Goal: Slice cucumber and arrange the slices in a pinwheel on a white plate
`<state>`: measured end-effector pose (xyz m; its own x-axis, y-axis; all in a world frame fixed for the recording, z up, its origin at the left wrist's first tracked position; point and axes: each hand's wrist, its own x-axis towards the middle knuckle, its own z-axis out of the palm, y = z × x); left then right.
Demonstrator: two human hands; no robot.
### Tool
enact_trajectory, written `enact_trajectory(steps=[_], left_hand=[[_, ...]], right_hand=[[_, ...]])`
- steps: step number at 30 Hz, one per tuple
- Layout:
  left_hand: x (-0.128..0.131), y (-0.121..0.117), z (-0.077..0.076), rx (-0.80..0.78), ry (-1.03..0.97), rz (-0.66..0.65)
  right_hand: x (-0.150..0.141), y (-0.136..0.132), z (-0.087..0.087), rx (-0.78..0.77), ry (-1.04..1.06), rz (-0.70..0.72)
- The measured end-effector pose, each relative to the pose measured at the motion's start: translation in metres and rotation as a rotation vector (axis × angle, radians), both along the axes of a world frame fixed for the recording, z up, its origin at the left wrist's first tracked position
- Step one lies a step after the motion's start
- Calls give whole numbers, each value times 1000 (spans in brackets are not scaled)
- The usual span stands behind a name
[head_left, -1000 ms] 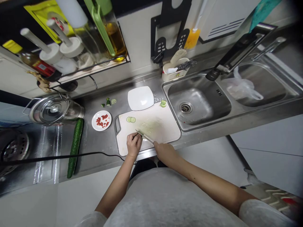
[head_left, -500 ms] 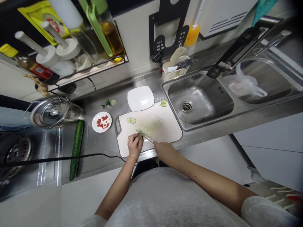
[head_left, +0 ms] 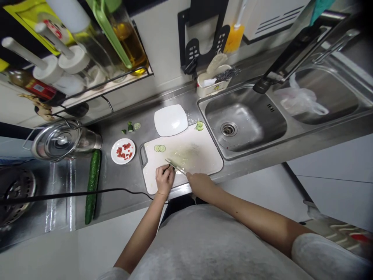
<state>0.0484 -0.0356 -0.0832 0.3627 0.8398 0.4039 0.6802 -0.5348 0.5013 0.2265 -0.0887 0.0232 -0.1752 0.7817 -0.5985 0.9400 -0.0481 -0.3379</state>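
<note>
My right hand (head_left: 201,186) is wrapped round the handle of a knife (head_left: 178,167), whose blade points up and left over the white cutting board (head_left: 201,155). Right against the blade, my left hand (head_left: 164,178) is closed with bent fingers on a small piece of cucumber (head_left: 171,167), mostly hidden by the fingers. Thin cucumber slices (head_left: 159,148) lie near the board's left side. More pale green slices (head_left: 199,125) sit at its upper right corner. Wet green residue covers the middle of the board.
A white square plate (head_left: 171,120) touches the board's far edge. Left stand a round plate (head_left: 114,154) of chopped red pieces, cucumber ends (head_left: 129,127) and a whole cucumber (head_left: 92,182). A black cable (head_left: 116,190) crosses the front. The sink (head_left: 247,128) lies to the right.
My head view has shifted slightly. Both hands stay in nearly the same place on the board, with the knife still beside the left fingers. Nothing has been put down or picked up.
</note>
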Motion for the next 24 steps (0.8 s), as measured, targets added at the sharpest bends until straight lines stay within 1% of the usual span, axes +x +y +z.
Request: enact_trajectory(steps=[4,12,24], left_hand=[[0,0,0,16,4,-8],[0,0,0,-28,-24,0],[-1,1,-2,-2,-43,-18]], right_hand=[[1,3,0,-22,-1,5],[0,6,-6,-14,-15,8],[1,8,-9,-13,-24,24]])
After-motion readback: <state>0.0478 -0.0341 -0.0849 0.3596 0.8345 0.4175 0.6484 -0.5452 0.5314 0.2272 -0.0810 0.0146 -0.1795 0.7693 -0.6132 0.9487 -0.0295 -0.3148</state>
